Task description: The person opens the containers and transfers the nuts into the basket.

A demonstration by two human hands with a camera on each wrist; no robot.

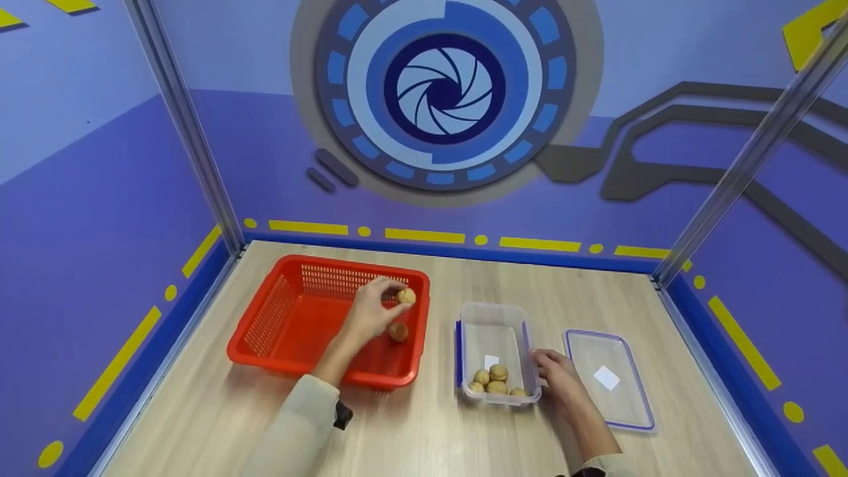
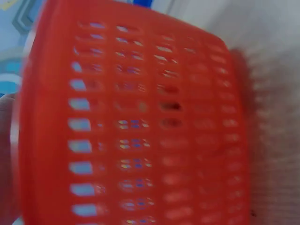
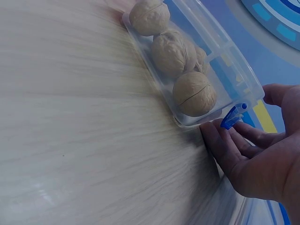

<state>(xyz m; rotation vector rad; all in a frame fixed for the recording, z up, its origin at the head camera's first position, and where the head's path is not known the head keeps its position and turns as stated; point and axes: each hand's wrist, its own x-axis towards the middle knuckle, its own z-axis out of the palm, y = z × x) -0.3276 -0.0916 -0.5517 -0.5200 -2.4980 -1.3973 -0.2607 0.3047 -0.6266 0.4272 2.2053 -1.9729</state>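
Note:
Over the right part of a red plastic basket (image 1: 278, 361), my left hand (image 1: 372, 311) pinches a walnut (image 1: 407, 296) between thumb and fingers. Another walnut (image 1: 397, 332) lies on the basket floor below. The left wrist view is filled by the basket's slotted wall (image 2: 154, 136), which hides most of that hand. To the right stands a clear plastic container (image 1: 493, 315), uncovered, with several walnuts (image 3: 173, 54) gathered at its near end. My right hand (image 1: 562, 381) touches the container's right side with fairly straight fingers, beside a blue clip (image 3: 233, 117).
A clear lid (image 1: 619, 358) with a blue rim and a white label lies flat on the wooden table (image 1: 444, 437), right of the container. Blue printed panels (image 1: 252, 152) and metal posts (image 1: 189, 119) enclose the table at the back and sides.

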